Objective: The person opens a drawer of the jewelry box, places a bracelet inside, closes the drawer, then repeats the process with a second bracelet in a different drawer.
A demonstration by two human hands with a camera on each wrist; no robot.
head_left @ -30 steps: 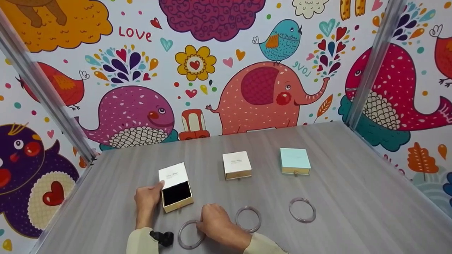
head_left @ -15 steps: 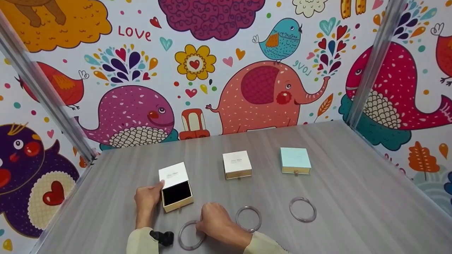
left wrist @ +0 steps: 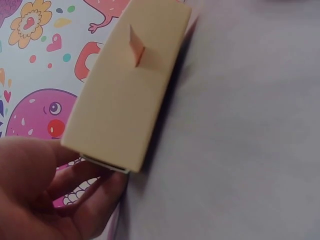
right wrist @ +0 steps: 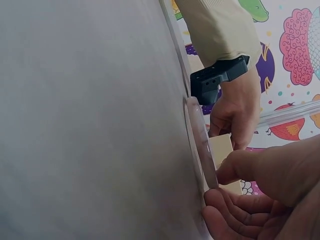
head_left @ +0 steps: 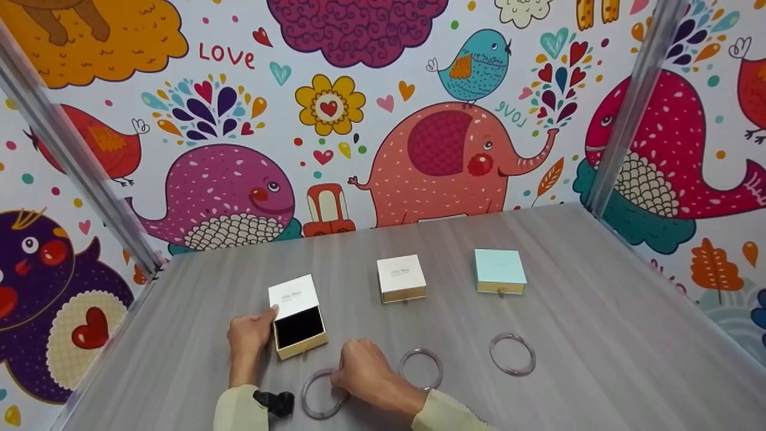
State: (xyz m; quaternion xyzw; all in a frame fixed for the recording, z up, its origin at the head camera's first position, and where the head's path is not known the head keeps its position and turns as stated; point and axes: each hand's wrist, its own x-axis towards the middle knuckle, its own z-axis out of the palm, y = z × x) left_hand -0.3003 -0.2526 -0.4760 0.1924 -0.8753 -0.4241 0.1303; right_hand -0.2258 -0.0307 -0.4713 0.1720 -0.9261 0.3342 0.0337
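Right hand (head_left: 371, 374) and pinched bangle (right wrist: 202, 140) have edged slightly toward the open white box (head_left: 293, 294).
Thumb and fingers (right wrist: 239, 210) are closed on its rim, just in front of the box's drawer (head_left: 303, 346); the left hand (head_left: 247, 336) grips the box's left side. A second bangle (head_left: 401, 367) and third bangle (head_left: 519, 373) lie rightward on the table (head_left: 455, 335).

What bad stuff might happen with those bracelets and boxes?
The right hand pinches one bracelet by its edge, so it might slip and knock the table. The middle bracelet lies close beside that wrist and may get nudged. If the left hand lets the open white box tip, its drawer might slide.
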